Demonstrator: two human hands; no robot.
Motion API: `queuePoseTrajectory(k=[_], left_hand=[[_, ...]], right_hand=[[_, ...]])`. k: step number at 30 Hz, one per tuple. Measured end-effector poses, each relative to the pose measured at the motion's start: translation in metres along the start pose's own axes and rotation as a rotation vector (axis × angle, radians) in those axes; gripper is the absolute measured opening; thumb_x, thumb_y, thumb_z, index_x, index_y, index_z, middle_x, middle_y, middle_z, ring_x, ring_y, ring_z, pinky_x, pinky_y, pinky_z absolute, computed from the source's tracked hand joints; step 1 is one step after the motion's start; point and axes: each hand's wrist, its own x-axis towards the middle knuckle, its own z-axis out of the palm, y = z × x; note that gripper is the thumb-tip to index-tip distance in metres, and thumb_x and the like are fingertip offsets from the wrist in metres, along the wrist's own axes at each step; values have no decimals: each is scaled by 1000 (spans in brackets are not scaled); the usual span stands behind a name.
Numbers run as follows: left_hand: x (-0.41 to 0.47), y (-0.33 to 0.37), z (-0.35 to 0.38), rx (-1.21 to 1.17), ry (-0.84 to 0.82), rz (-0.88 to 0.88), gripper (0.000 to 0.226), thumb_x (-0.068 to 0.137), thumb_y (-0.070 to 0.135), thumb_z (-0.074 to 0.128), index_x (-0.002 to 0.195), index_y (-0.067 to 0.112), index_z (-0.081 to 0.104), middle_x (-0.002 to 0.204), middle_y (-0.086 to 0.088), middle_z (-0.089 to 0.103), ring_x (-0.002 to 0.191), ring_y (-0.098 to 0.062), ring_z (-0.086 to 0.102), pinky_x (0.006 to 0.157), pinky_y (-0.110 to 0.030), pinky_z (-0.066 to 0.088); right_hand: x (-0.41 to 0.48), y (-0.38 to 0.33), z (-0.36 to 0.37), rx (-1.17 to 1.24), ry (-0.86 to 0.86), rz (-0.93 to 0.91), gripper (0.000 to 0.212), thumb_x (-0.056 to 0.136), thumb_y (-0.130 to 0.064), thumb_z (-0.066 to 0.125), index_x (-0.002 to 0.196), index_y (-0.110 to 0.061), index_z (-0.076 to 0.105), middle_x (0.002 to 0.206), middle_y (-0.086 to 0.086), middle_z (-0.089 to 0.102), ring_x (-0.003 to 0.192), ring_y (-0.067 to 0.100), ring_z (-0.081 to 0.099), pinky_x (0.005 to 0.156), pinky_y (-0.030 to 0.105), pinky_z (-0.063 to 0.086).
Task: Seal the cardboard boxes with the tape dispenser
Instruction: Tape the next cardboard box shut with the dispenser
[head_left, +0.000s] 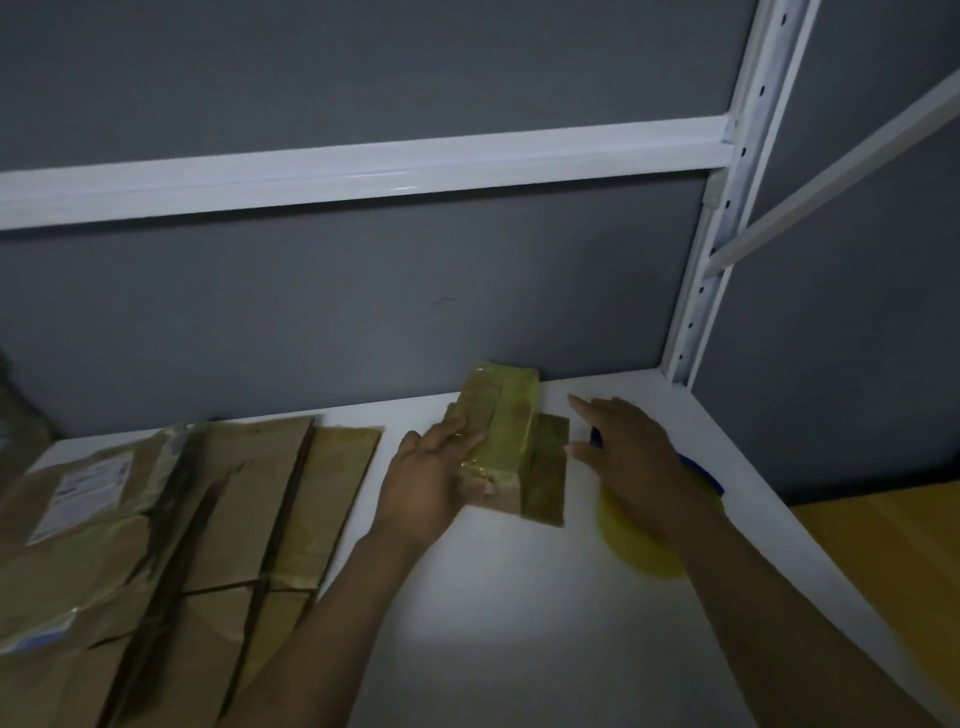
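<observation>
A small cardboard box (506, 431) wrapped in shiny tape lies on the white shelf (483, 597), one loose flap sticking out on its right side. My left hand (434, 480) grips the box's near left end, thumb under the corner. My right hand (631, 452) hovers with fingers spread just right of the box, above a yellow tape roll (631, 545) in a blue dispenser (701, 470). The hand hides most of the dispenser.
A pile of flattened cardboard boxes (171, 545), one bearing a white label, covers the shelf's left half. A grey back panel and white shelf frame (711, 270) stand behind. A yellow surface (883, 540) lies beyond the right edge.
</observation>
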Motion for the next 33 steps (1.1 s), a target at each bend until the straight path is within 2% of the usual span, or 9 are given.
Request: queuePoseTrajectory(k=[5, 10, 13, 16, 20, 22, 26, 30, 33], left_hand=[[6, 15, 8, 96, 54, -10, 66, 77, 35, 79, 137, 26, 53, 145, -4, 48, 101, -34, 51, 87, -37, 41], [9, 33, 20, 245, 213, 103, 80, 70, 59, 72, 136, 17, 53, 139, -13, 51, 123, -34, 38, 99, -47, 23], [5, 67, 11, -62, 225, 104, 65, 90, 56, 54, 140, 15, 48, 140, -9, 51, 124, -26, 48, 104, -30, 34], [1, 101, -1, -454, -12, -39, 51, 87, 56, 54, 122, 20, 60, 110, 5, 66, 95, -5, 60, 77, -2, 38], [0, 111, -13, -894, -171, -222, 22, 89, 27, 69, 111, 24, 64, 95, 4, 71, 92, -17, 68, 75, -19, 56], [-2, 103, -23, -985, -128, -174, 36, 87, 13, 70, 120, 23, 61, 103, 5, 72, 96, -12, 68, 73, -17, 54], [-13, 95, -40, -1176, -144, -79, 59, 85, -6, 63, 128, 31, 47, 106, 16, 72, 101, -3, 67, 78, -14, 51], [-16, 104, -62, -1076, -25, -139, 40, 83, 41, 59, 123, 37, 57, 118, 14, 66, 105, 4, 62, 84, -17, 53], [-1, 112, -77, -1154, 11, -328, 50, 82, 62, 47, 97, 22, 74, 93, 3, 75, 84, -11, 70, 77, -28, 54]], right_hand=[[-44, 65, 3, 156, -49, 289, 69, 93, -38, 57, 151, -28, 20, 143, 3, 45, 125, 22, 47, 102, 33, 39], [-55, 76, 4, 192, 184, 279, 27, 92, -27, 60, 118, -18, 62, 108, 4, 69, 92, 19, 62, 75, 25, 43], [-58, 63, 4, 243, 280, 266, 28, 91, -30, 62, 114, -16, 63, 97, 3, 69, 82, 16, 61, 67, 23, 43], [-61, 41, -4, 458, 458, 246, 26, 89, -31, 65, 110, -16, 63, 87, -2, 67, 75, 9, 60, 59, 14, 43], [-57, 9, -27, 647, 597, 129, 21, 82, -36, 71, 95, -26, 58, 87, -10, 64, 79, 6, 61, 64, 20, 50], [-52, 4, -43, 741, 471, 63, 27, 79, -33, 75, 93, -35, 53, 94, -17, 61, 89, 3, 60, 70, 22, 51], [-49, 2, -56, 922, 152, -161, 73, 71, -32, 78, 136, -30, 44, 118, -17, 60, 102, 0, 61, 77, 17, 52], [-55, -6, -46, 1023, 239, -281, 78, 73, -10, 81, 137, -35, 43, 116, -23, 62, 105, 3, 62, 77, 17, 52], [-52, -4, -43, 804, 235, -333, 78, 75, -28, 80, 138, -50, 40, 110, -17, 61, 102, 7, 60, 82, 19, 51]])
